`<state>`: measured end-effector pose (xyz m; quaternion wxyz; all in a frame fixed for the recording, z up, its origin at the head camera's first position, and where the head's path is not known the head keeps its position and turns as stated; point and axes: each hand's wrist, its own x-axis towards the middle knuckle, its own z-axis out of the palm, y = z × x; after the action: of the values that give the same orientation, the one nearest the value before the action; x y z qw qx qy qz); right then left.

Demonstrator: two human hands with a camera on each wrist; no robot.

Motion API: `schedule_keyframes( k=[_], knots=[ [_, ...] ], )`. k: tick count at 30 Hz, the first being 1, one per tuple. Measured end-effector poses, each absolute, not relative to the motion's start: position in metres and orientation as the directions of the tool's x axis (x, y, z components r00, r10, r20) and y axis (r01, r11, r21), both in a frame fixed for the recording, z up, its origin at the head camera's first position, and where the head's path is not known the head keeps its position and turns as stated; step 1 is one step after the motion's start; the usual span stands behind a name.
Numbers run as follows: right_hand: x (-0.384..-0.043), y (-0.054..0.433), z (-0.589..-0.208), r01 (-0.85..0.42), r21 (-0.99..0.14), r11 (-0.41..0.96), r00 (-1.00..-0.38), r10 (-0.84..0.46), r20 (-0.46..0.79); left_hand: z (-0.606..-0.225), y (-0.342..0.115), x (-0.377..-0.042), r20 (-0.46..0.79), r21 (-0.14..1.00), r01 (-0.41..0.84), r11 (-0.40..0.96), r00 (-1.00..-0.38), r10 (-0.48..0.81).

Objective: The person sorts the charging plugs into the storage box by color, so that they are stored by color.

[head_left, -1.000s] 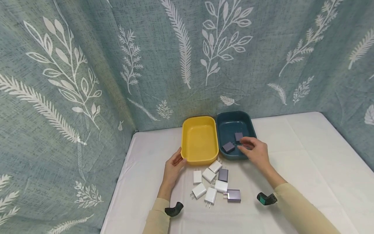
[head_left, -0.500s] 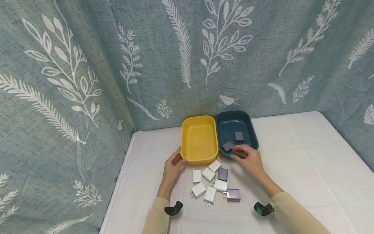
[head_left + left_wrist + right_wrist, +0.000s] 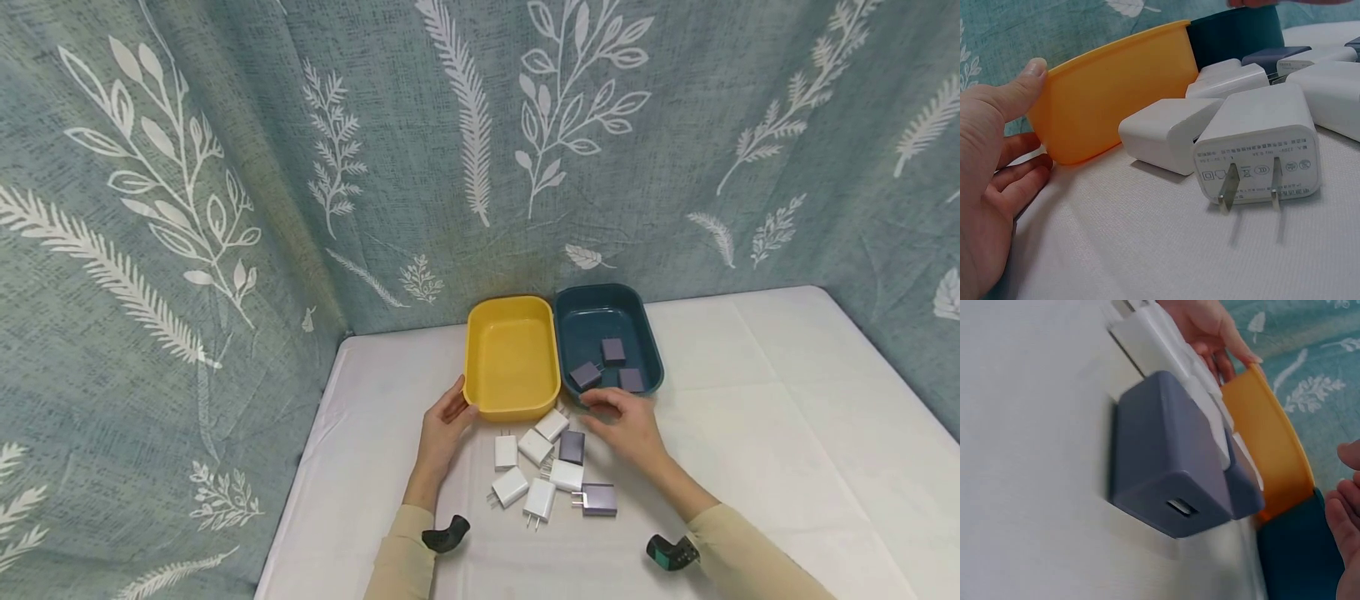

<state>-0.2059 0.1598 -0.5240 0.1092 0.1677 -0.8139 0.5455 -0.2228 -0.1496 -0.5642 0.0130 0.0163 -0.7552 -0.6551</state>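
A yellow plastic bin (image 3: 513, 354) stands beside a dark blue bin (image 3: 600, 317). My left hand (image 3: 444, 425) rests against the yellow bin's near left corner, thumb at the rim and fingers lower on its outer side (image 3: 1022, 169). My right hand (image 3: 626, 421) hovers at the blue bin's near edge, thumb and fingers apart with nothing between them. Three purple USB wall chargers (image 3: 612, 350) lie in the blue bin. In front of the bins lie several white wall chargers (image 3: 540, 499) and two purple ones, a nearer one (image 3: 599, 499) and a farther one (image 3: 572, 447).
A white cloth (image 3: 757, 450) covers the table. Behind the bins hangs a blue-green curtain (image 3: 405, 167) with white leaf patterns, which also runs along both sides. Black wrist devices (image 3: 446, 534) sit at both sleeves.
My right hand has drawn back from inside the blue bin toward its near edge, leaving a third purple charger visible there. The left hand has stayed at the yellow bin.
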Motion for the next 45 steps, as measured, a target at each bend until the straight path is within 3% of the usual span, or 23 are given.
schedule_keyframes(
  k=[8, 17, 25, 45],
  knots=[
    [-0.198, 0.156, -0.533, -0.388, -0.856, 0.342, -0.92, -0.202, 0.336, -0.564, -0.148, -0.223, 0.024, 0.991, 0.016, 0.133, -0.998, -0.058],
    [-0.193, 0.155, -0.544, -0.401, -0.798, 0.45, -0.916, -0.222, 0.335, -0.563, -0.15, -0.225, -0.029, 0.995, -0.032, 0.094, -0.999, -0.024],
    [-0.187, 0.155, -0.552, -0.332, -0.796, 0.506, -0.943, -0.207, 0.262, -0.564, -0.149, -0.224, -0.016, 0.995, -0.02, 0.101, -0.999, -0.045],
    [-0.183, 0.159, -0.562, -0.258, -0.871, 0.417, -0.956, -0.24, 0.169, -0.563, -0.148, -0.222, -0.003, 0.993, -0.01, 0.118, -0.998, -0.06]
  ],
)
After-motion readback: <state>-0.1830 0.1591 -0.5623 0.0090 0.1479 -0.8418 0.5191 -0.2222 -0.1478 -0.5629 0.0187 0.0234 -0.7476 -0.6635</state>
